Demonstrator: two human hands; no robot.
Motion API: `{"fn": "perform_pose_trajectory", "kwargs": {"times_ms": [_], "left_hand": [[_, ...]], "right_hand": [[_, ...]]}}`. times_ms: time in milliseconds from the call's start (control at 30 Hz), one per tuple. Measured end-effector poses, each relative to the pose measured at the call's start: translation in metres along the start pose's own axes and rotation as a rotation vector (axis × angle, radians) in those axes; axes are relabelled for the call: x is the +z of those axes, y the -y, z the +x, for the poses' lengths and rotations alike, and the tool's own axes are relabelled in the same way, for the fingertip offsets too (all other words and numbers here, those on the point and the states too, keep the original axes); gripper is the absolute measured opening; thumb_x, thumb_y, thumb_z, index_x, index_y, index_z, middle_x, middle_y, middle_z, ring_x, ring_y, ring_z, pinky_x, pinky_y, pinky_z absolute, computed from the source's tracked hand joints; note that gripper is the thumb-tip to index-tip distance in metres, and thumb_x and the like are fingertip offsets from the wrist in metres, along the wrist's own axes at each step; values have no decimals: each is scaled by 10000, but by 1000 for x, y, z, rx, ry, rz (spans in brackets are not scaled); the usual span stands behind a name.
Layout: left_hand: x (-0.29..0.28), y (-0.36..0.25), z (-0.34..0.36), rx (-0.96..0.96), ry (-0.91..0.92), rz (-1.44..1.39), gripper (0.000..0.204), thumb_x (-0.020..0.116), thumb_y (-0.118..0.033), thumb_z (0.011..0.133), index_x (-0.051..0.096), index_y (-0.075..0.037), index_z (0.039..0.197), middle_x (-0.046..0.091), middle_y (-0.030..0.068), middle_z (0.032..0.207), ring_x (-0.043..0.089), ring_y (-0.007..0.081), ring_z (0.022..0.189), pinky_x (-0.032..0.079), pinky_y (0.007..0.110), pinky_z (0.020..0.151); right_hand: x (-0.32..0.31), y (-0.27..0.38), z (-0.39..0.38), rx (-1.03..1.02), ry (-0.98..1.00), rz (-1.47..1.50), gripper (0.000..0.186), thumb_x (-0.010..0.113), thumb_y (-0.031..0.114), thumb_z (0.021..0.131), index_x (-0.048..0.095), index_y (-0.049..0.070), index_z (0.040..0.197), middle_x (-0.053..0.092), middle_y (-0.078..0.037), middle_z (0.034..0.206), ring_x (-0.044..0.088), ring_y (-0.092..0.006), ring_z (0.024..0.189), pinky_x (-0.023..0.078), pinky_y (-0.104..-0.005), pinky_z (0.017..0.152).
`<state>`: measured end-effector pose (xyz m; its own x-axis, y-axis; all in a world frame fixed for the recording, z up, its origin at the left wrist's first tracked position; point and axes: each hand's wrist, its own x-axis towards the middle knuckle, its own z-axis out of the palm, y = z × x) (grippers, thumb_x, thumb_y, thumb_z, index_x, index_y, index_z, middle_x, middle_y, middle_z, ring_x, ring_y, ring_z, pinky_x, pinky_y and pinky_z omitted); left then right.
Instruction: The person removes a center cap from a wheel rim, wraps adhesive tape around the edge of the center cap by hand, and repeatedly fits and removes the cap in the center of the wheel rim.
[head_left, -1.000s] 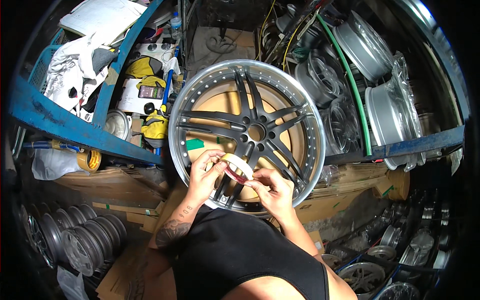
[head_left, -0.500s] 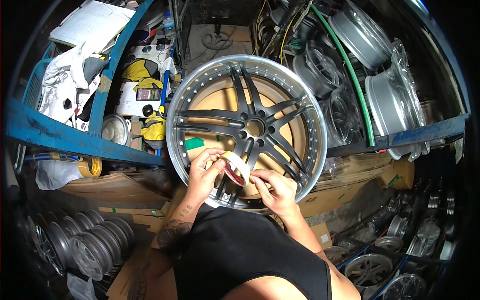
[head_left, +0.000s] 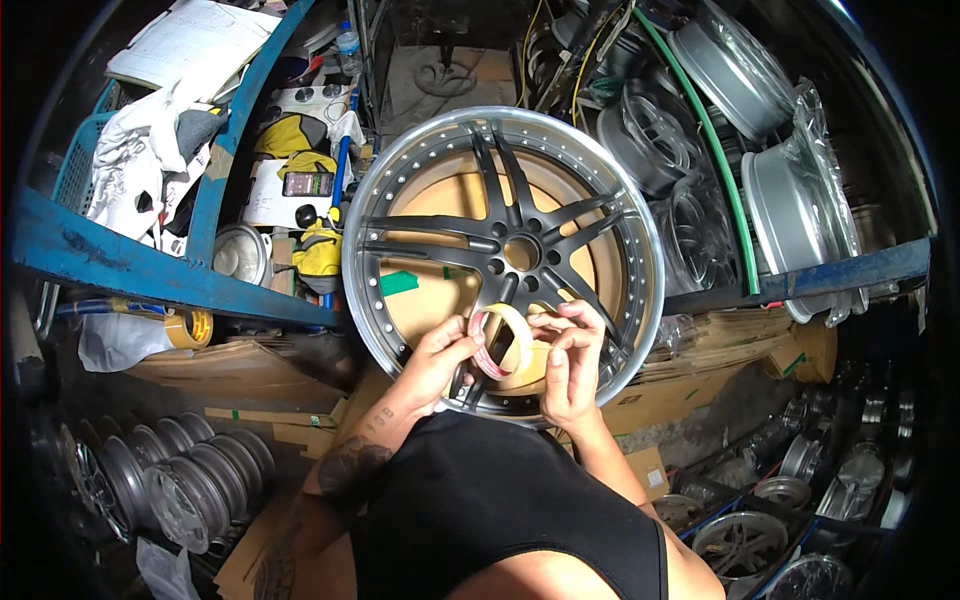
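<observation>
A roll of cream masking tape (head_left: 522, 332) with a reddish inner core is gripped at its left side between the thumb and fingers of my left hand (head_left: 440, 362). Just right of the roll, my right hand (head_left: 574, 362) is raised with its fingers partly bent and the thumb apart from them. Whether a tape end clings to those fingers is too small to make out. Both hands are over the near part of a large wheel rim (head_left: 655, 270) with dark double spokes and a polished silver lip. Brown cardboard and a green patch (head_left: 398, 283) show between the spokes.
Blue metal rails (head_left: 120, 262) flank the wheel. At left are a phone (head_left: 307, 184), yellow-black gloves (head_left: 320, 250), white cloth (head_left: 130, 165) and a brown tape roll (head_left: 188, 328). Silver wheels (head_left: 800, 215) fill the right shelf; more stand at lower left (head_left: 190, 500) and lower right.
My right hand has come off the tape roll's edge and its fingers have lifted and spread. The roll has turned, showing its opening more. The whole view has shifted slightly.
</observation>
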<state>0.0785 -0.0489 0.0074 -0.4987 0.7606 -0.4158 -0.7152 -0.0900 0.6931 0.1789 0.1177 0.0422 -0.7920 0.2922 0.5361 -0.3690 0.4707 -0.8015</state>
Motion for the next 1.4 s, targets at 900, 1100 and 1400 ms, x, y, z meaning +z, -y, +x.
{"fn": "perform_pose_trajectory", "kwargs": {"times_ms": [900,1100,1400], "left_hand": [[18,15,6,358,303,-189,276,472,-162,1031,347,-79,1263,513,129,1293,482,176,1238,389,338,1031],[13,20,16,504,174,59,474,443,-208,1061,189,-111,1449,366,97,1351,422,141,1113,369,310,981],[13,12,18,581,139,-76,527,621,-222,964,286,-130,1360,356,47,1201,437,146,1069,346,334,1002]], "right_hand": [[-9,24,29,557,208,123,97,527,115,1031,497,25,1052,565,0,817,500,-63,742,439,-235,684],[-5,30,36,586,210,96,107,538,104,1012,538,13,1067,616,-34,772,535,-62,587,428,-231,519],[-1,46,35,707,152,203,201,619,47,960,596,2,1154,671,-37,790,559,-36,538,441,-204,448]]}}
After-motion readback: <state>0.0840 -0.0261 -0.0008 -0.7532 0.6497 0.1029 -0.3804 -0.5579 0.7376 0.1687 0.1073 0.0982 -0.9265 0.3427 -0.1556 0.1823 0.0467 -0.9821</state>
